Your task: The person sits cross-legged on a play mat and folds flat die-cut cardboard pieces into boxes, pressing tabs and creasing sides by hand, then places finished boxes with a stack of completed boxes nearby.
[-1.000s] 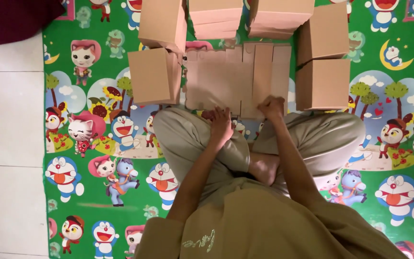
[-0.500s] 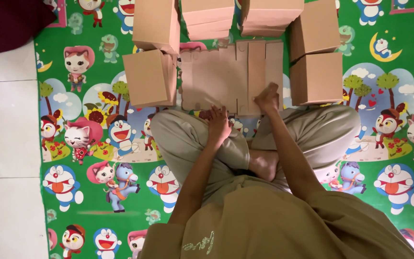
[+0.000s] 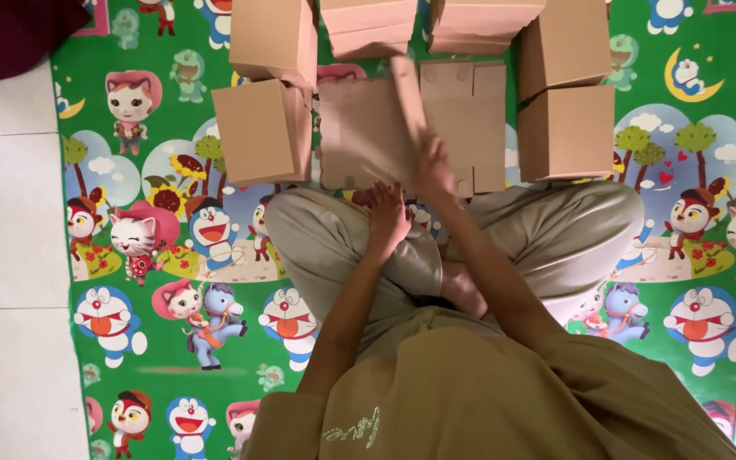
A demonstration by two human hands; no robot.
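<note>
A flat, unfolded brown cardboard box blank lies on the mat in front of my crossed legs. My right hand grips one of its panels, which stands tilted up, edge-on, over the middle of the blank. My left hand rests with its fingers apart at the blank's near edge, just above my left knee, and holds nothing.
Several assembled brown boxes ring the blank: one at the left, one at the right, more along the top. A green cartoon mat lies under everything. White tiles and a maroon cloth are at the left.
My right hand moved left from the blank's near right edge and lifted a panel up on edge. My left hand stayed near my knee.
</note>
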